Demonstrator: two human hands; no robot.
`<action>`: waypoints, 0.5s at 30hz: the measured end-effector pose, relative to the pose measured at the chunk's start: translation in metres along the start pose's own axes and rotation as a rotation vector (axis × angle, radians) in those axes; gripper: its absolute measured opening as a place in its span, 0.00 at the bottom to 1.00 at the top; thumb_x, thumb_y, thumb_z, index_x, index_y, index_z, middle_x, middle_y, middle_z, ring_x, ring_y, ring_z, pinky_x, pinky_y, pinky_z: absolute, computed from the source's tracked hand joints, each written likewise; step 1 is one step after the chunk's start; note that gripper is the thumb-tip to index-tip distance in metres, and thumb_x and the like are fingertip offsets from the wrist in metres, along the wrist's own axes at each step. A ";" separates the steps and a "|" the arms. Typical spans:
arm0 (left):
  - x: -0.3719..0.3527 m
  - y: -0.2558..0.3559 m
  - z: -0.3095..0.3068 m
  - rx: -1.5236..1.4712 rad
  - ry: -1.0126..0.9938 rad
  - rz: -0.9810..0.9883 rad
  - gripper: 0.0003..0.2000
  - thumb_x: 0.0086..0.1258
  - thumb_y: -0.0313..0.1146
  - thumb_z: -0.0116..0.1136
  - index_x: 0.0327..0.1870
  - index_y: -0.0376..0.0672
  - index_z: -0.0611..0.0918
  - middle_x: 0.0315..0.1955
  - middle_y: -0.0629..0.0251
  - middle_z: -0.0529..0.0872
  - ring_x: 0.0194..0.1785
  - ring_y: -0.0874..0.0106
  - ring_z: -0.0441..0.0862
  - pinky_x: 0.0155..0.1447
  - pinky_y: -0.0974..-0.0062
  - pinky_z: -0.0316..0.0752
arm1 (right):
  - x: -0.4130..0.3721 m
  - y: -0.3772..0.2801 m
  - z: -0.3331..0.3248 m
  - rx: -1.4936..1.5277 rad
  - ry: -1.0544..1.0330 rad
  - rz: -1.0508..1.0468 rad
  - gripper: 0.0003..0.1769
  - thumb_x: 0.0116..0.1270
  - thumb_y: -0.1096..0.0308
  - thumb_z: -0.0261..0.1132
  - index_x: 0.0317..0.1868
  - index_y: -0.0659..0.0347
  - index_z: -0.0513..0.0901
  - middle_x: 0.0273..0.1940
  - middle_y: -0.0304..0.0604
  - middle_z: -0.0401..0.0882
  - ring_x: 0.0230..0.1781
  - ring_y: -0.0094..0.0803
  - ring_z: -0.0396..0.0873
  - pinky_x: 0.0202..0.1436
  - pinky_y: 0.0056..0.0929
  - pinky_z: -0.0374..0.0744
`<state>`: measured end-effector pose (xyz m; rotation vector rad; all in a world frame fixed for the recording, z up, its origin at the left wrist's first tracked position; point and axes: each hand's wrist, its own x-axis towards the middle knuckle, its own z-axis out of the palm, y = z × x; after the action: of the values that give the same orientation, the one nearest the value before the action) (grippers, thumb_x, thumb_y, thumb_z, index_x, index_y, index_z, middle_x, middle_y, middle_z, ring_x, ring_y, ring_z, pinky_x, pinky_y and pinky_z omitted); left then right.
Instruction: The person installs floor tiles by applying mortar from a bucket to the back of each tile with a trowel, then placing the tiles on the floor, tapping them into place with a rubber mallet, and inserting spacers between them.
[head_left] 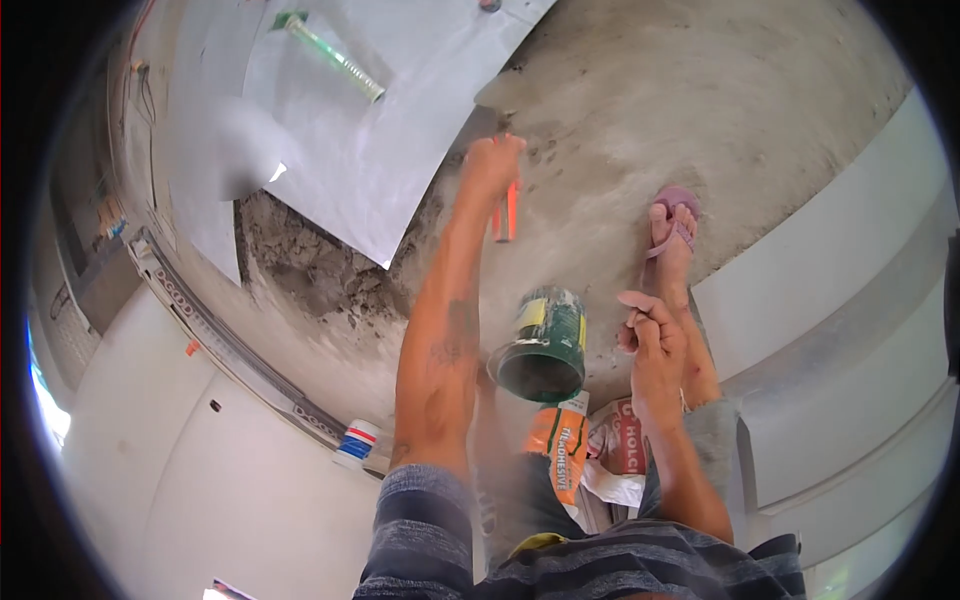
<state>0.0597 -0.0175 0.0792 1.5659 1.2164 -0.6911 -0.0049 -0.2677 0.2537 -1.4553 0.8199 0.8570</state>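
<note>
My left hand [494, 165] reaches forward over the cement floor, closed around a tool with an orange-red handle [506, 212]. The tool's working end is hard to make out beyond my fist. My right hand [655, 345] is near my right shin, fingers curled in; whether anything is between them is hidden. Between my arms is a green bucket [567, 325] with pale smears, its dark mouth turned toward me. Close to my left hand lie the corner of a white sheet [385, 215] and a heap of wet grey mortar [315, 255].
A green-handled tool [335, 62] rests on the sheet. Near my legs are an orange adhesive bag [560, 445] and a red-and-white bag [625, 440]. A long level-like bar [205, 325] and a small white tub [357, 440] lie left. Pale panels [830, 260] border the right.
</note>
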 end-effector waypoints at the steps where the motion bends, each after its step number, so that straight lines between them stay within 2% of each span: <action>1: -0.004 -0.014 -0.006 -0.037 0.006 0.004 0.16 0.64 0.40 0.57 0.31 0.31 0.77 0.21 0.57 0.78 0.19 0.66 0.78 0.25 0.66 0.73 | -0.001 0.006 0.003 -0.030 0.000 0.014 0.14 0.71 0.76 0.50 0.48 0.67 0.81 0.31 0.32 0.67 0.27 0.18 0.65 0.32 0.18 0.64; 3: -0.021 -0.048 -0.016 -0.113 0.022 -0.007 0.15 0.67 0.40 0.55 0.36 0.33 0.76 0.22 0.61 0.75 0.19 0.69 0.74 0.21 0.68 0.71 | -0.006 0.024 0.008 -0.092 -0.036 -0.015 0.14 0.71 0.76 0.50 0.48 0.66 0.81 0.30 0.31 0.67 0.27 0.18 0.64 0.32 0.18 0.64; 6: -0.041 -0.086 -0.039 -0.183 0.036 -0.050 0.15 0.67 0.40 0.55 0.36 0.33 0.77 0.23 0.61 0.75 0.19 0.70 0.74 0.20 0.69 0.70 | -0.010 0.052 0.024 -0.204 -0.068 -0.038 0.14 0.71 0.75 0.50 0.48 0.66 0.82 0.30 0.31 0.66 0.27 0.18 0.63 0.31 0.18 0.64; 9: -0.045 -0.143 -0.064 -0.114 0.024 -0.031 0.16 0.63 0.42 0.56 0.28 0.34 0.77 0.18 0.60 0.78 0.19 0.66 0.79 0.26 0.64 0.72 | -0.016 0.086 0.036 -0.282 -0.085 -0.025 0.14 0.72 0.70 0.50 0.49 0.63 0.81 0.28 0.29 0.66 0.27 0.16 0.63 0.31 0.17 0.64; 10: -0.050 -0.159 -0.072 -0.143 0.039 -0.057 0.17 0.63 0.42 0.56 0.28 0.34 0.77 0.18 0.60 0.78 0.19 0.66 0.78 0.26 0.65 0.72 | -0.017 0.096 0.037 -0.302 -0.090 -0.016 0.14 0.72 0.68 0.50 0.49 0.62 0.81 0.28 0.27 0.66 0.27 0.15 0.63 0.30 0.17 0.64; 13: -0.068 -0.214 -0.096 -0.173 0.091 -0.131 0.17 0.64 0.43 0.55 0.28 0.34 0.77 0.17 0.61 0.77 0.19 0.67 0.78 0.24 0.66 0.72 | -0.016 0.123 0.039 -0.228 -0.056 -0.004 0.13 0.71 0.75 0.51 0.47 0.65 0.82 0.29 0.31 0.67 0.26 0.17 0.64 0.31 0.17 0.63; 15: -0.071 -0.255 -0.108 -0.137 0.128 -0.154 0.17 0.64 0.43 0.55 0.28 0.34 0.78 0.17 0.62 0.76 0.19 0.68 0.78 0.23 0.67 0.71 | -0.016 0.136 0.038 -0.307 -0.064 -0.005 0.13 0.71 0.75 0.51 0.48 0.65 0.82 0.29 0.31 0.67 0.26 0.17 0.64 0.30 0.16 0.63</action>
<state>-0.2165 0.0565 0.0867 1.4316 1.4599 -0.5992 -0.1337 -0.2369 0.2012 -1.6856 0.6569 1.0545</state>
